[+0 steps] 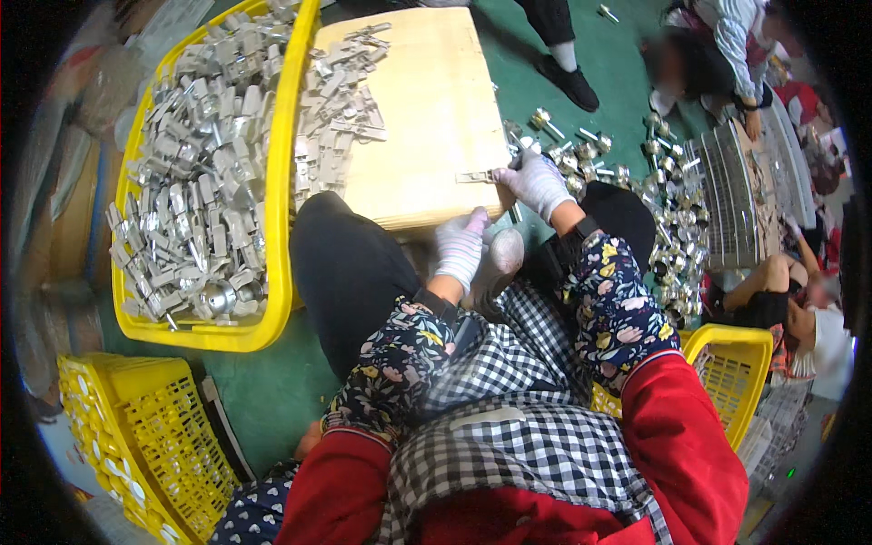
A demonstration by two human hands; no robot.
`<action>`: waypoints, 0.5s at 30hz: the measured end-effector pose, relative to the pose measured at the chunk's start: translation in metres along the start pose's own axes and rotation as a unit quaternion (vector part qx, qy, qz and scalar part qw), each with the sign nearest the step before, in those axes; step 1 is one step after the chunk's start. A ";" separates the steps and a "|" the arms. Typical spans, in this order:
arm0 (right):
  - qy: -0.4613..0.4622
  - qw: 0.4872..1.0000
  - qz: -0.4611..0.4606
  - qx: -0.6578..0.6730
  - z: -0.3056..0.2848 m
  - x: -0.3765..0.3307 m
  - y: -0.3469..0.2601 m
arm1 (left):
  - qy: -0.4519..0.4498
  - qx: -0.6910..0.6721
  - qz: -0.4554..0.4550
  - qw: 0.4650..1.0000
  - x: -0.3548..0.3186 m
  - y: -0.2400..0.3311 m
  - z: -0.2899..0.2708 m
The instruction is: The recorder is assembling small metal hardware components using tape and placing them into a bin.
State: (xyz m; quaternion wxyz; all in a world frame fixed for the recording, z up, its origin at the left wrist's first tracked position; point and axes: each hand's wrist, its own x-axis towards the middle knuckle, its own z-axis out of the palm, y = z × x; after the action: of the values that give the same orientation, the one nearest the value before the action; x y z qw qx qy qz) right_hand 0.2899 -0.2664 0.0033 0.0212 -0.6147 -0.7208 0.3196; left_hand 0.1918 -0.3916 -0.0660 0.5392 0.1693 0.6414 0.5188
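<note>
A pale wooden board (427, 109) lies in front of my knees. At its near right corner, my right hand (542, 186), in a whitish glove, pinches the end of a small grey bracket-like piece (476, 176) that lies flat on the wood. My left hand (460, 252), gloved in striped white and pinkish cloth, is just below the board's near edge. Its fingers look drawn together, one fingertip reaching up to the edge; anything inside them is hidden. A loose heap of similar grey pieces (341, 118) covers the board's left side.
Left of the board stands a yellow crate (283, 182) full of grey and metal parts. Shiny round metal parts with stems (677, 227) are strewn over the green floor at right. Yellow baskets (173, 427) stand near me. Other people sit beyond, one shoe (570, 84) close to the board.
</note>
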 end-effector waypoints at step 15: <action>-0.024 0.964 -0.257 -0.070 0.035 -0.034 -0.164 | -0.028 -0.149 0.155 0.976 0.118 -0.180 -0.005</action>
State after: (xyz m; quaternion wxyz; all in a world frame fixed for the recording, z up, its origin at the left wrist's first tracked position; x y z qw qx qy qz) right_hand 0.1403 -0.3190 0.0675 0.0420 -0.4009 -0.8754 0.2668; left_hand 0.2065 -0.3751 -0.2800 0.4890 0.1990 0.5078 0.6808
